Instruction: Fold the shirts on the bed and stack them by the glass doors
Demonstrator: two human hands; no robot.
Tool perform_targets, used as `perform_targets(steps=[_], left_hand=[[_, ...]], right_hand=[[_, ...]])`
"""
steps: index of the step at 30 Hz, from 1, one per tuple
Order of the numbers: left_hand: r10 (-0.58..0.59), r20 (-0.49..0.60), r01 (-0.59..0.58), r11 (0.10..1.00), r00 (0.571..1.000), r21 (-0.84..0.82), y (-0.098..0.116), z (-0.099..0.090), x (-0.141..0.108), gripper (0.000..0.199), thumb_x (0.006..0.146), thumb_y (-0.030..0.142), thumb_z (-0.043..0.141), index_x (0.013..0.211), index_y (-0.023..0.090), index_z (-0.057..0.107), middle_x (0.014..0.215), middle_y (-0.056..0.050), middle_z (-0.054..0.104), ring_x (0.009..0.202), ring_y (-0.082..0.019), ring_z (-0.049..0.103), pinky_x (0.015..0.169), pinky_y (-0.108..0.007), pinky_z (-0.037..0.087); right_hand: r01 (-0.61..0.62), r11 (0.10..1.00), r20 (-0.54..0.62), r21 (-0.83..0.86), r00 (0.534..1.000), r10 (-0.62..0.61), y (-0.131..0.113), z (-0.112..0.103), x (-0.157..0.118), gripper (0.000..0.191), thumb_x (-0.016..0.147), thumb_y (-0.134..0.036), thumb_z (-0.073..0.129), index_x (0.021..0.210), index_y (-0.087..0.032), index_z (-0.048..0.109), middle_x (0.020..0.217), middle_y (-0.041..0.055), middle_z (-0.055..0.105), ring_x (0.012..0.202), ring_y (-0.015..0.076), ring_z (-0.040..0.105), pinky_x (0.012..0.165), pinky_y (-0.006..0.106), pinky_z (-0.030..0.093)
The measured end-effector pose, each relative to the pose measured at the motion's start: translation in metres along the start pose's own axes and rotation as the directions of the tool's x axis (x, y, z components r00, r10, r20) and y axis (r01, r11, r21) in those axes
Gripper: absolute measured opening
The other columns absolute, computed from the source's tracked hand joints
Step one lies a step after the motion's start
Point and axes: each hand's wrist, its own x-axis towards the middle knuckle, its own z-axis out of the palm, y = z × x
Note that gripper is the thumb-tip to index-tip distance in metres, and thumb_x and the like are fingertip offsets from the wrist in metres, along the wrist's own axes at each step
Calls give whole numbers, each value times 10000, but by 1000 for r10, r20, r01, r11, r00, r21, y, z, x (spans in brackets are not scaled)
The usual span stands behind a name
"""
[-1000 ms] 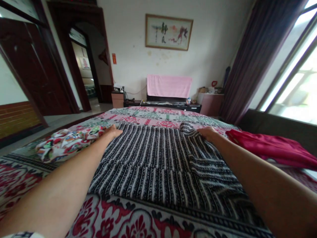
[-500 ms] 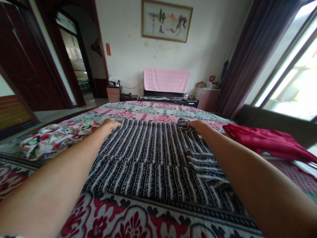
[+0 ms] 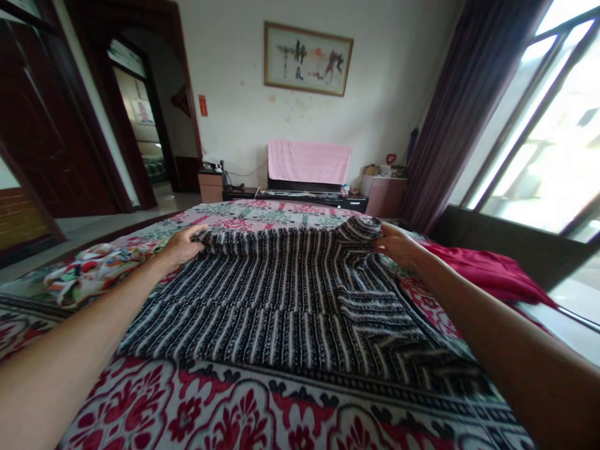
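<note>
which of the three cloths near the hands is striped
The black knit in the middle, with pale stripes; the left cloth is multicoloured, the red one plain.

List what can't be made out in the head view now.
Head view:
- Striped garment: underside, hidden by its upper layer.
- Left hand: some fingertips, hidden by the garment.
- Multicoloured cloth: one end, behind the left forearm.
- Framed picture: smallest writing, too small.

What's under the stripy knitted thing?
A patterned bedspread shows along the near edge of the stripy knitted thing. Directly underneath is covered, so anything else there can't be seen.
</note>
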Motion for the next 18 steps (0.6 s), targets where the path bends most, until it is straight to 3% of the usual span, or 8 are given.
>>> perform_targets(steps=[3, 6, 11, 13, 15, 18], left_hand=[[36, 99, -47, 993, 994, 106, -20, 2, -13, 493, 693, 189, 526, 1173, 105, 599, 1084, -46, 682, 991, -183, 586, 865, -229, 420], [66, 188, -107, 970, 980, 219, -30, 5, -18, 465, 639, 146, 483, 1073, 119, 648, 1008, -52, 706, 957, -203, 611, 857, -252, 436], [148, 327, -251, 921, 933, 298, -20, -7, -21, 625, 579, 128, 454, 1187, 149, 598, 1141, -35, 667, 1080, -218, 566, 945, -246, 384], [158, 366, -279, 909, 917, 308, -13, -14, -22, 697, 567, 131, 454, 1256, 164, 552, 1203, -39, 631, 1106, -235, 542, 967, -267, 368], [212, 386, -339, 892, 898, 299, -7, -19, -23, 727, 565, 141, 458, 1288, 178, 525, 1242, -50, 593, 1128, -242, 514, 989, -291, 352], [341, 408, -466, 846, 847, 260, -4, -20, -23, 617, 564, 163, 464, 1162, 200, 610, 1271, -49, 553, 1181, -234, 467, 1032, -298, 317]], right_hand=[[4, 995, 51, -96, 999, 1, 5, -7, -28, 425, 696, -329, 670, 1086, -168, 615, 830, 45, 676, 770, 193, 630, 741, 332, 500], [-35, 975, 193, -220, 978, 79, 11, -7, -48, 380, 744, -389, 627, 1042, -156, 663, 849, 71, 691, 772, 198, 640, 757, 334, 512], [147, 880, 442, -451, 894, 77, 7, -19, -63, 276, 706, -260, 639, 955, -177, 724, 866, 48, 716, 883, 216, 648, 857, 333, 502], [164, 825, 450, -541, 885, 119, -3, -28, -65, 277, 716, -175, 572, 940, -195, 732, 909, 33, 723, 914, 213, 648, 869, 315, 497], [184, 750, 394, -635, 913, 110, -17, -35, -67, 360, 687, -90, 513, 946, -217, 729, 975, 10, 720, 962, 206, 638, 901, 297, 478], [235, 661, 331, -713, 944, 21, -41, -31, -74, 406, 680, -72, 480, 976, -227, 711, 1018, 0, 710, 972, 195, 628, 908, 292, 461]])
